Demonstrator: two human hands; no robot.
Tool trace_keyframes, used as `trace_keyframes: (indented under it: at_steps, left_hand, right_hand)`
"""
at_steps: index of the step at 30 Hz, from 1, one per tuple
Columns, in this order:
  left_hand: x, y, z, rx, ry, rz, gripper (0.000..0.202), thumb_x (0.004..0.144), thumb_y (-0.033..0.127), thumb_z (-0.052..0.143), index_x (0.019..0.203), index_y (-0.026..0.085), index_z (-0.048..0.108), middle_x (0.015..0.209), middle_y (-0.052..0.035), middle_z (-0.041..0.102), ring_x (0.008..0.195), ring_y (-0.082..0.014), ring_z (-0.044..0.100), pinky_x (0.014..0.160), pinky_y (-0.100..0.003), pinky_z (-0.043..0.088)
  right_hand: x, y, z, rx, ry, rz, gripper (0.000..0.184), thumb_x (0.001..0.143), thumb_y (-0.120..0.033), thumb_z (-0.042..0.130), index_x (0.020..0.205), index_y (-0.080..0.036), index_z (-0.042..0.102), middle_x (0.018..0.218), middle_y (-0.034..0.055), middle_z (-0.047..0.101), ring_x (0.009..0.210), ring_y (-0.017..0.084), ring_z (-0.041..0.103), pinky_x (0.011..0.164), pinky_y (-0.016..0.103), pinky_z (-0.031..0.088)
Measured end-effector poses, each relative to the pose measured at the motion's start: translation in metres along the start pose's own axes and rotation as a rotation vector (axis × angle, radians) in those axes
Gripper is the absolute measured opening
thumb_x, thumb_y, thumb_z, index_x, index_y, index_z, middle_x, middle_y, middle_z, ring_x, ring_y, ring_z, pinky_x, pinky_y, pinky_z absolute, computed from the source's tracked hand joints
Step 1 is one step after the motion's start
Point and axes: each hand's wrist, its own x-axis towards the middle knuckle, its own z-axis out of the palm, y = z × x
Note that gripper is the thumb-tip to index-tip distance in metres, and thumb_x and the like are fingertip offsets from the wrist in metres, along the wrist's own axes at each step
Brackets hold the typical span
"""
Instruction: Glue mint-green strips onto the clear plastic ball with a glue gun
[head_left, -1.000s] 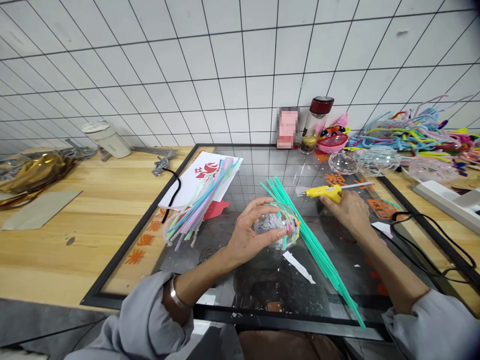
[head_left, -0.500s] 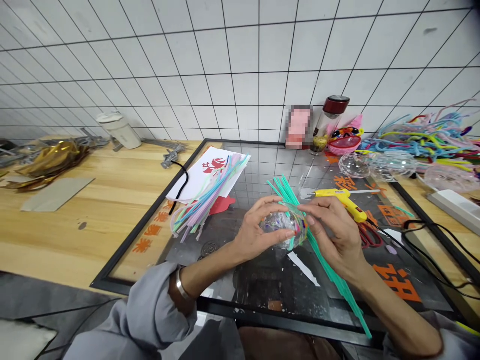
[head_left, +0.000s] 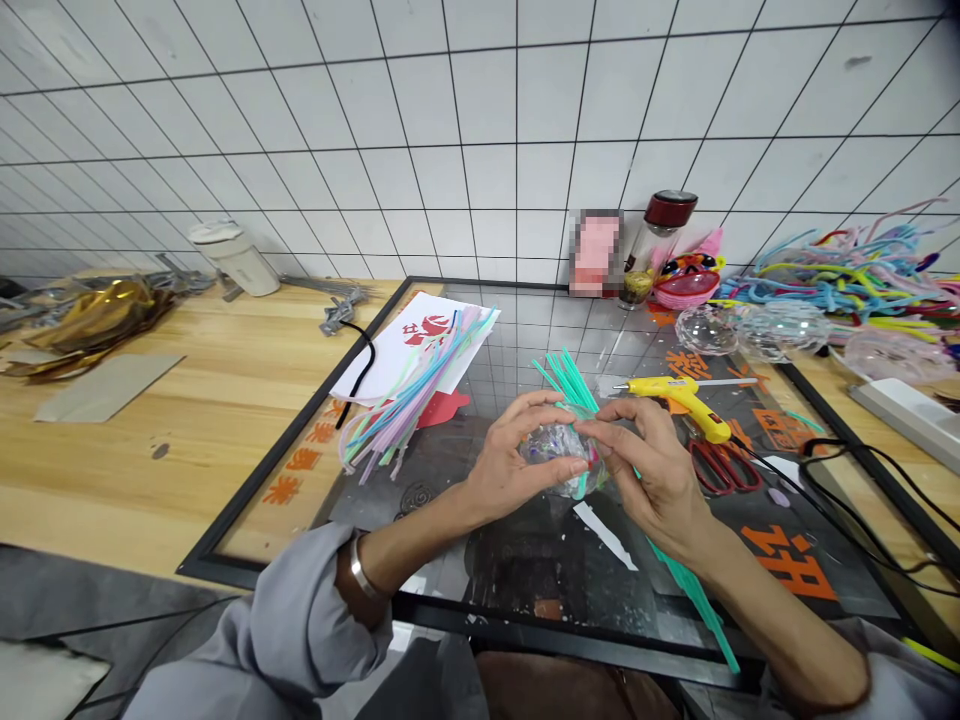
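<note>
My left hand is curled round a clear, see-through plastic ball with small coloured patches on it, thumb below and fingers above. At its right side, the thumb and fingertips of my right hand are pinched on the edge. Whether anything small sits between those fingertips is hidden. Beneath both hands lies a bundle of teal pipe cleaners, running from behind the ball to the table's front edge. Just right of my right hand are a yellow hot glue gun with a glue stick in it and red-handled scissors.
Pastel pipe cleaners rest on a white sheet to the left. A lidded jar, more clear balls and a colourful heap of stems stand along the back right. Black cable crosses the right side.
My right hand has shifted left over the ball's near right side, covering more of it. The scissors show more fully. My left hand keeps its hold almost unmoved.
</note>
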Motion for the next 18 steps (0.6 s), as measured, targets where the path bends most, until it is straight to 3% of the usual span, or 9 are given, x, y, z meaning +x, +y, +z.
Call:
trace_keyframes:
  at_steps: [13, 18]
  left_hand:
    - [0.0006, 0.0003, -0.0007, 0.005, -0.013, 0.009, 0.036, 0.077, 0.033, 0.082, 0.110, 0.022, 0.070, 0.127, -0.0120, 0.063, 0.125, -0.0266, 0.059, 0.108, -0.047, 0.046]
    - [0.0012, -0.0024, -0.0015, -0.047, -0.027, -0.004, 0.039, 0.076, 0.032, 0.084, 0.110, 0.022, 0.070, 0.129, -0.0127, 0.061, 0.126, -0.0274, 0.057, 0.109, -0.047, 0.045]
  right_hand:
    - [0.0019, 0.0002, -0.0002, -0.119, -0.032, -0.050, 0.027, 0.093, -0.006, 0.048, 0.112, -0.019, 0.062, 0.109, 0.0094, 0.055, 0.095, 0.021, 0.051, 0.079, 0.037, 0.039]
    - [0.0038, -0.0012, -0.0065, -0.095, -0.087, -0.086, 0.023, 0.094, -0.017, 0.050, 0.115, -0.017, 0.059, 0.113, 0.0128, 0.054, 0.104, 0.027, 0.053, 0.083, 0.042, 0.040]
